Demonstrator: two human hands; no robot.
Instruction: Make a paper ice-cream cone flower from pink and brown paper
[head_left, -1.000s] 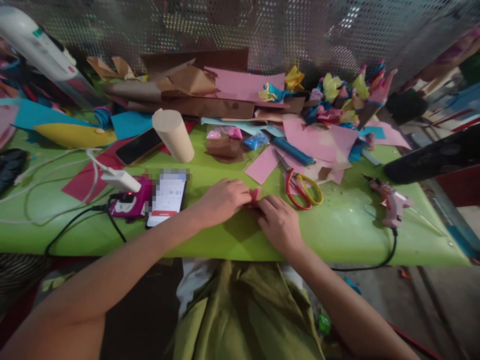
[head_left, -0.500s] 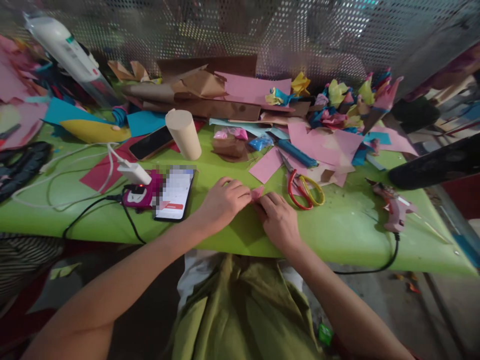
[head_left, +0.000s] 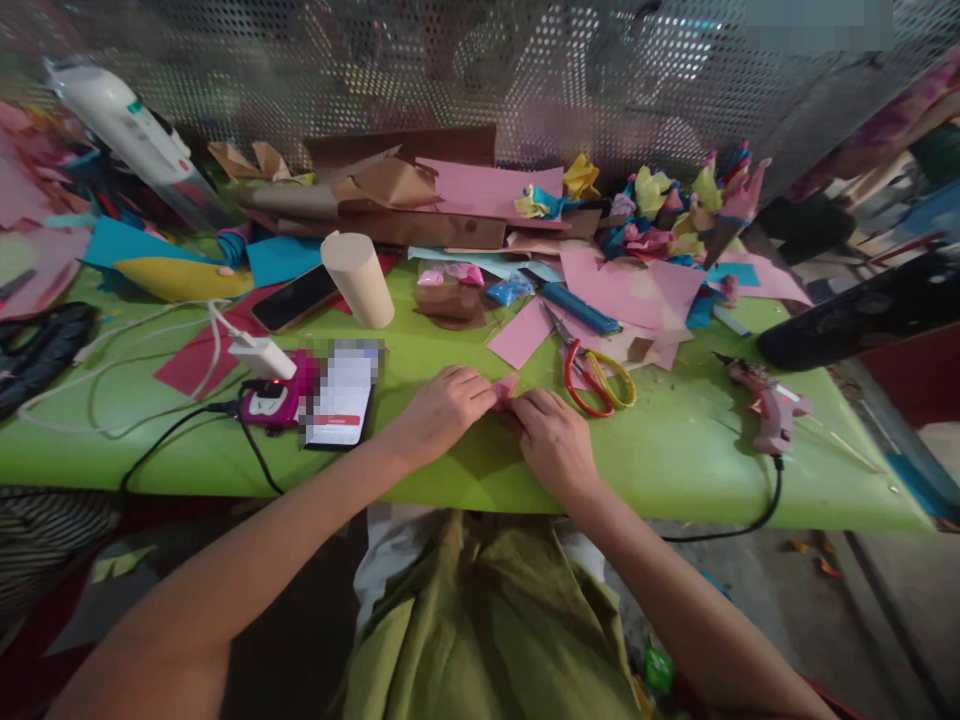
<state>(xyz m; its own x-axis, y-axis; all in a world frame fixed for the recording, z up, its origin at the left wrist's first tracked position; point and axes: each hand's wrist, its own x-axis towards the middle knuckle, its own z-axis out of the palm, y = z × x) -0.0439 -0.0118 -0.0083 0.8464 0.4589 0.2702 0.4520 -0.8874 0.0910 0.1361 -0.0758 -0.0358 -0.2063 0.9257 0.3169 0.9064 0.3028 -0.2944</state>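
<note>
Between my two hands is a small folded piece of pink paper [head_left: 505, 386], its pointed tip showing above my fingers. My left hand [head_left: 454, 405] pinches its left side, fingers curled. From the right, my right hand [head_left: 553, 435] closes its fingertips on the same piece; its lower part is hidden by my fingers. Just beyond my right hand lie scissors [head_left: 600, 382] with one red and one yellow handle loop. A flat pink paper rectangle [head_left: 523, 335] and a blue cutter knife [head_left: 581, 308] rest behind them.
A lit phone [head_left: 346, 395] and a magenta power adapter [head_left: 281, 400] with cables sit left on the green table [head_left: 645, 470]. Behind stands a beige cardboard tube [head_left: 360, 280]. At right lie a glue gun [head_left: 772, 405] and a dark cylinder [head_left: 847, 315]. Coloured paper and paper flowers line the back.
The view has shifted slightly, so the table things appear a little further left. Both hands stay together on the pink paper, with slightly more of its tip showing.
</note>
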